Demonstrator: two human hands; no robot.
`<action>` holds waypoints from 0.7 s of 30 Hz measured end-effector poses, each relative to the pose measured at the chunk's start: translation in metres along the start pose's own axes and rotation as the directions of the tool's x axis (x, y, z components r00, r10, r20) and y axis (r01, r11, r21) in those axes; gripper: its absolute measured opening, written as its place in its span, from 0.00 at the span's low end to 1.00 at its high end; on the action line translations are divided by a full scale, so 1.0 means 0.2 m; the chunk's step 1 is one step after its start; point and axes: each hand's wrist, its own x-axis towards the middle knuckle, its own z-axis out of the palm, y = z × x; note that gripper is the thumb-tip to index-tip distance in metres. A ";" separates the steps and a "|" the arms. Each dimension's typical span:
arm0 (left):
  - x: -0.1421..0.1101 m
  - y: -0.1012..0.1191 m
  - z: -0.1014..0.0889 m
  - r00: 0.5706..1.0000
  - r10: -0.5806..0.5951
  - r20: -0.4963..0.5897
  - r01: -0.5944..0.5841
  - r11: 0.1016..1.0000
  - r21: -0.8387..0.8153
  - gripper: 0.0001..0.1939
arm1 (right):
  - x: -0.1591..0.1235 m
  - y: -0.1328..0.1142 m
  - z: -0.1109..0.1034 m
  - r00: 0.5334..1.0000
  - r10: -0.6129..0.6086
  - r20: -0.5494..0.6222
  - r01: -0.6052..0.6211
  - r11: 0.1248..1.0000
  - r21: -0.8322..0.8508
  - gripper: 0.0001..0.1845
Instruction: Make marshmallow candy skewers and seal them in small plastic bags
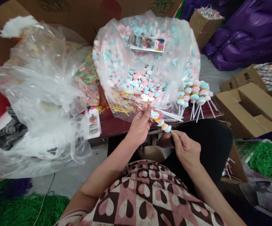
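Observation:
Between my two hands is a candy skewer [166, 126] of pastel discs on a white stick, its upper part inside a printed clear wrapper [156, 118]. My left hand [141, 124] pinches the wrapper at the upper end. At the lower end my right hand [187, 147] grips the stick with closed fingers. Just beyond them, a large clear bag [112, 59] holds pink, blue and white candies [147, 82]. Loose white sticks [170, 114] lie on the bag's near edge. Finished candy skewers [195, 92] are piled at the right of the table, sticks toward me.
A stack of printed wrappers [93, 122] and yellow ties [120, 110] lie on the dark red table [109, 125]. Crumpled plastic bags [56, 94] cover the left side. At right stand an open cardboard box [255, 110] and purple sacks [248, 34]. Green stringy material [267, 160] lies low at right.

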 end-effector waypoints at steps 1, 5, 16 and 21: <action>0.00 0.00 0.00 1.000 0.003 0.006 -0.003 1.000 0.008 0.20 | 0.00 -0.01 0.00 0.998 0.052 0.033 -0.054 0.997 0.064 0.19; -0.01 -0.01 0.01 1.000 0.011 0.021 -0.012 0.999 0.051 0.21 | 0.03 -0.07 0.00 0.875 0.307 0.374 -0.459 0.770 0.443 0.22; 0.00 0.00 -0.01 0.999 0.016 -0.028 -0.016 0.999 0.029 0.21 | -0.01 -0.07 0.00 0.939 0.317 0.133 -0.343 0.843 0.413 0.14; -0.05 -0.02 0.02 0.999 -0.033 0.002 0.033 0.998 0.059 0.21 | -0.02 -0.11 0.04 0.769 0.391 0.506 -0.639 0.450 0.624 0.19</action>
